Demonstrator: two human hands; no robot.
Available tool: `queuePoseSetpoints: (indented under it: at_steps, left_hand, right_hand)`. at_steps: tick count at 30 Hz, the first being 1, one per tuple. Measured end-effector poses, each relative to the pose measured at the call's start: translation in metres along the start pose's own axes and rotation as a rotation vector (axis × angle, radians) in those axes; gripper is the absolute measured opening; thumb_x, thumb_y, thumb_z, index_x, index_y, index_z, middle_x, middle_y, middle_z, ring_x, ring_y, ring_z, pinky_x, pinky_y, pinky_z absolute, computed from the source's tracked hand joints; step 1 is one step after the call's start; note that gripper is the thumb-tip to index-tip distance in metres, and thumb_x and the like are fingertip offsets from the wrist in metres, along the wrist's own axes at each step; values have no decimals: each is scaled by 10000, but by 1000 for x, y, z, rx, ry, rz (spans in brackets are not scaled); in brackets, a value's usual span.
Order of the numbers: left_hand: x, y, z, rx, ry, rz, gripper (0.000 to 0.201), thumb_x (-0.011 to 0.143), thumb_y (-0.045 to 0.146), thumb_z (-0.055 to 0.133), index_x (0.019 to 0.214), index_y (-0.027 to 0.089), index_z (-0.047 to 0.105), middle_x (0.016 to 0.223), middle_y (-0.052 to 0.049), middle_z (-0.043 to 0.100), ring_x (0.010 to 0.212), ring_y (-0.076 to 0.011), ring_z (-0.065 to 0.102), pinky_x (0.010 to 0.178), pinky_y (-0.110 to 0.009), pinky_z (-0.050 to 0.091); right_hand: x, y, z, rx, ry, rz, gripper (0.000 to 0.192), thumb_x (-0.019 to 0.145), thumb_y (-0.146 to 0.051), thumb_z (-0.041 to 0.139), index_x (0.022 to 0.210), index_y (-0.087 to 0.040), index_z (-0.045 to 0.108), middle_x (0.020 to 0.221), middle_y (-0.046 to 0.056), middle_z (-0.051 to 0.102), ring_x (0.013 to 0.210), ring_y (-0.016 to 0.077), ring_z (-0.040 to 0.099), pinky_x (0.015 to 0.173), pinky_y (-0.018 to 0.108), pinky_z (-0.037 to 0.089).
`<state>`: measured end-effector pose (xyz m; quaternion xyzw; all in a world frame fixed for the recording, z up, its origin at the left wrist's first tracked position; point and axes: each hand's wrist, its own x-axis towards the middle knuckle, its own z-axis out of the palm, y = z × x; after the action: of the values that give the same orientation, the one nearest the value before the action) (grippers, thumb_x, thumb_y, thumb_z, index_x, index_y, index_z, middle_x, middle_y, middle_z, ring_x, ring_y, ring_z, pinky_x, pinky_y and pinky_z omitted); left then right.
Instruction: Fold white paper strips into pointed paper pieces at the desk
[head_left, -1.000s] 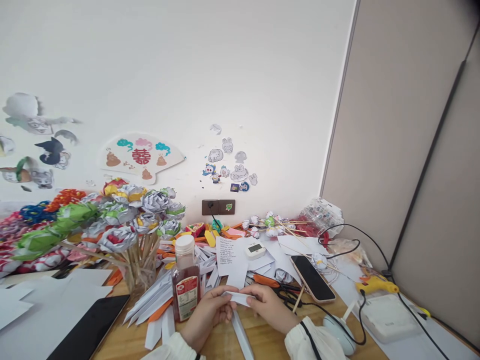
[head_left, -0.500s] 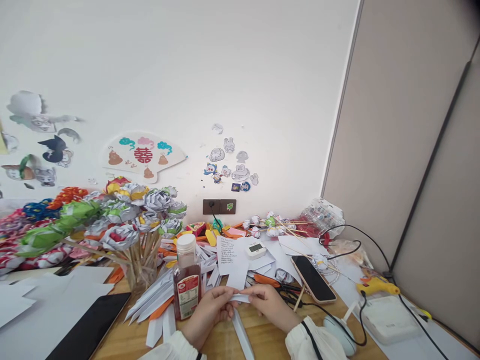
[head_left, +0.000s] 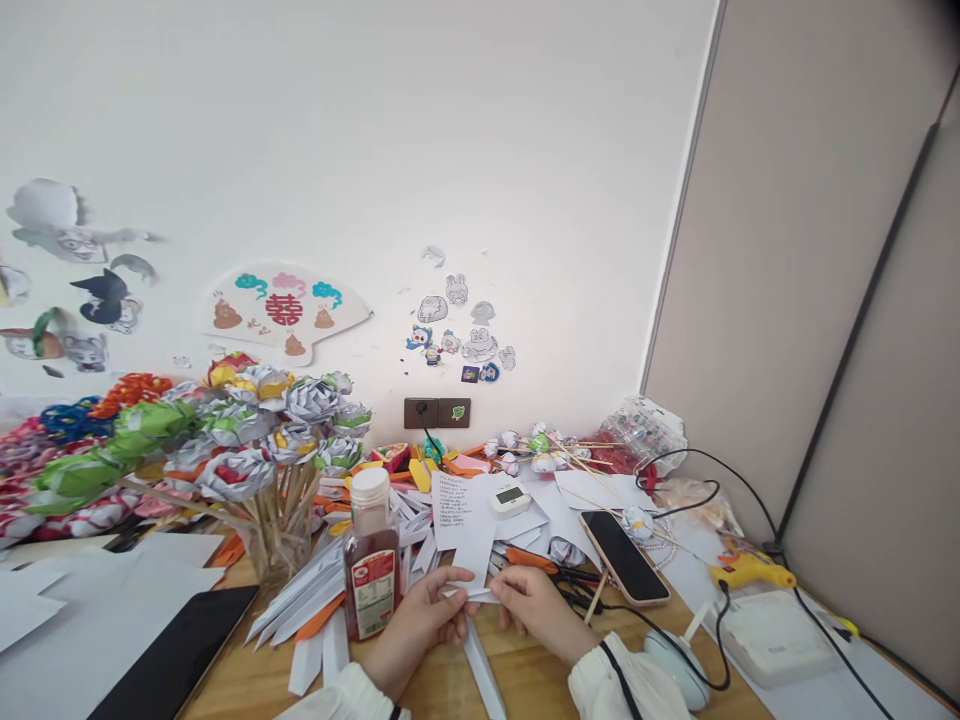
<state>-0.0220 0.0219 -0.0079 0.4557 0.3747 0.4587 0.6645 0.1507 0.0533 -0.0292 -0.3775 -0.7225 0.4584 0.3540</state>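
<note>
Between my two hands, just above the wooden table, is a narrow folded strip of white paper [head_left: 480, 595]. My left hand [head_left: 431, 612] pinches its left end between thumb and fingers. My right hand [head_left: 529, 605] has its thumb and fingertips closed on the right end. Below them a longer folded paper strip [head_left: 484, 670] lies on the tabletop, pointing toward me. A bottle of reddish-brown liquid [head_left: 373, 575] with a white cap stands close by my left hand. Beyond my fingers lies a sheet with handwriting [head_left: 454, 510].
Paper flowers on sticks [head_left: 277, 480] stand in a clear container at left, near a black tablet-like slab [head_left: 184, 650]. A phone [head_left: 625, 557], a yellow glue gun [head_left: 752, 573], a white box [head_left: 784, 635] and black cables occupy the right. A small white timer [head_left: 510, 497] sits behind.
The fingers of my left hand have lifted and spread a little along the paper strip. My right fingertips have shifted slightly on its other end. The view has moved very little.
</note>
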Motion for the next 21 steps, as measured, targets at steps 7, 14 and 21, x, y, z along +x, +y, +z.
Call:
queuePoseSetpoints:
  at_steps: [7, 14, 21]
  left_hand:
    - [-3, 3, 3, 8, 20, -3, 322, 592, 354, 656, 798, 146, 522, 538, 27, 597, 408, -63, 499, 430, -184, 351]
    - [0, 0, 1, 17, 10, 11, 325, 597, 384, 644, 773, 138, 526, 543, 18, 599, 398, -65, 492, 412, -185, 342]
    - [3, 0, -2, 58, -21, 12, 334, 509, 290, 712, 761, 126, 566, 561, 19, 608, 406, -75, 503, 442, -211, 379]
  right_hand:
    - [1, 2, -1, 31, -11, 29, 301, 762, -417, 461, 684, -136, 536, 482, -48, 460, 371, 43, 359, 355, 148, 252]
    - [-1, 0, -1, 57, -3, 74, 268, 731, -398, 508, 762, -137, 556, 497, -52, 444, 384, 49, 364, 359, 151, 268]
    - [-2, -6, -1, 80, -11, 77, 269, 726, -403, 511, 755, -137, 545, 503, -54, 434, 401, 52, 357, 368, 153, 261]
